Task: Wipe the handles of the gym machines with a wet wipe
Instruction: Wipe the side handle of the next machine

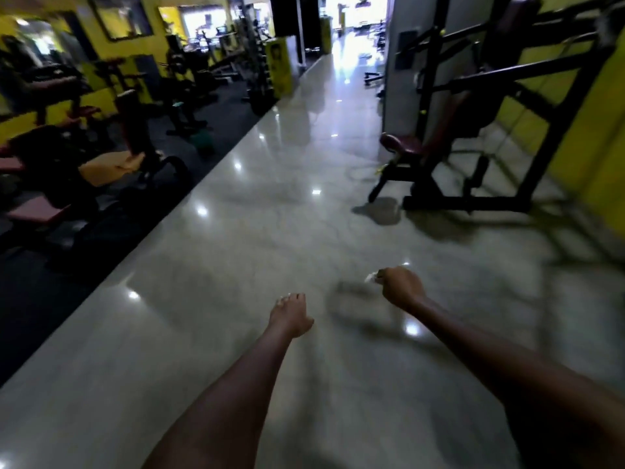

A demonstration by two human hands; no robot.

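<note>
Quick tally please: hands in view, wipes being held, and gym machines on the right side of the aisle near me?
Hands: 2, left hand open and holding nothing, right hand fisted.
Wipes: 1, white wipe poking out of the right fist.
Machines near right: 1, black machine with dark red seat.
Total: 4

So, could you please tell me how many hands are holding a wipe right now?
1: the right hand, out over the floor, grips a white wipe. The left hand holds nothing.
</note>
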